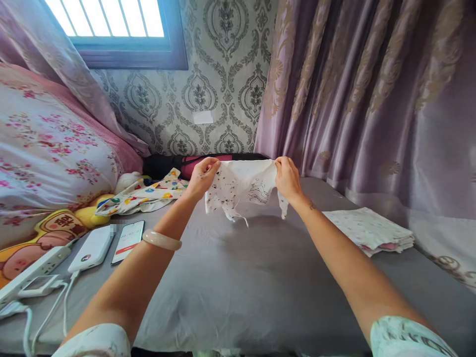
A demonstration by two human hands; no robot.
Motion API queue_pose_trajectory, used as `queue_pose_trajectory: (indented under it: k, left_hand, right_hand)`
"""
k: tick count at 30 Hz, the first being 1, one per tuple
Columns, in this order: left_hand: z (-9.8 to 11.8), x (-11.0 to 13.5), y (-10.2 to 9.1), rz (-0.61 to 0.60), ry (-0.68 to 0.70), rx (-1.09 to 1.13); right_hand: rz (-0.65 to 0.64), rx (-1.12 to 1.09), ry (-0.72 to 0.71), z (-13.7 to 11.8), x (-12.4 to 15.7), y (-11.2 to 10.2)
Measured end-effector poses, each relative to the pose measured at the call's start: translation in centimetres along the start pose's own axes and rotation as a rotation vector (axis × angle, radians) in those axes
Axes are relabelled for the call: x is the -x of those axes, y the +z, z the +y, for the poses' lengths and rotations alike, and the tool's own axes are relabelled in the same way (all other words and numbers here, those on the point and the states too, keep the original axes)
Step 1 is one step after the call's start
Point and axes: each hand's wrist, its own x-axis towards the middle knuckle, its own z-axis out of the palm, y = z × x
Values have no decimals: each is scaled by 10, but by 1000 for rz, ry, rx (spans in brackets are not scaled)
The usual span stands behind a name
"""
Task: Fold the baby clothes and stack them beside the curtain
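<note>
A small white baby top [249, 186] with dark printed spots and a line drawing hangs stretched between my two hands above the grey sheet. My left hand [205, 173] pinches its upper left corner. At the upper right corner, my right hand [288, 177] grips the cloth with fingers closed. A thin tie dangles from the lower edge, and a narrow end of fabric hangs below my right hand. On my left wrist sits a pale bangle [161, 240].
Left on the grey bed [238, 292] lie a patterned garment [148, 196], a phone [128, 242], a white power bank [91, 248], and a power strip [40, 267] with cables. Folded cloths [368, 228] are stacked right. A floral bundle [52, 144] and purple curtains [357, 99] flank the bed.
</note>
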Motion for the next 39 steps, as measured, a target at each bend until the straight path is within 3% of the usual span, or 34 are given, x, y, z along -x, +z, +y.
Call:
queue_pose_trajectory:
  k: [3, 6, 9, 11, 14, 17, 20, 23, 26, 31, 39]
  left_hand:
    - [11, 12, -14, 83, 202, -213]
    - [32, 23, -40, 69, 311, -323]
    - [49, 22, -64, -41, 222, -329]
    - [45, 13, -71, -174, 98, -295]
    - [7, 1, -63, -402, -138, -254]
    - [-60, 4, -34, -563, -345, -359]
    - [-125, 24, 5, -535, -388, -576]
    - [-166, 42, 37, -470, -378, -672]
    - [-187, 46, 50, -439, -318, -719]
    - [-211, 29, 50, -442, -99, -826]
    - [-233, -4, 59, -441, -98, -831]
  right_hand:
    - [-13, 100, -82, -7, 14, -15]
    - [-58, 63, -178, -18, 18, -42]
    - [-144, -67, -203, -23, 10, -63]
    - [-271, -138, -137, -17, 3, -63]
    - [-543, -214, -15, 9, 2, -32]
    - [-786, -152, 77, 38, 22, 19]
    - [-880, 82, 155, 57, 57, 65]
    - [-940, 281, 134, 65, 84, 90]
    - [-991, 385, 58, 72, 92, 100]
    - [-998, 444, 5, 87, 80, 115]
    - [-1047, 442, -38, 107, 56, 144]
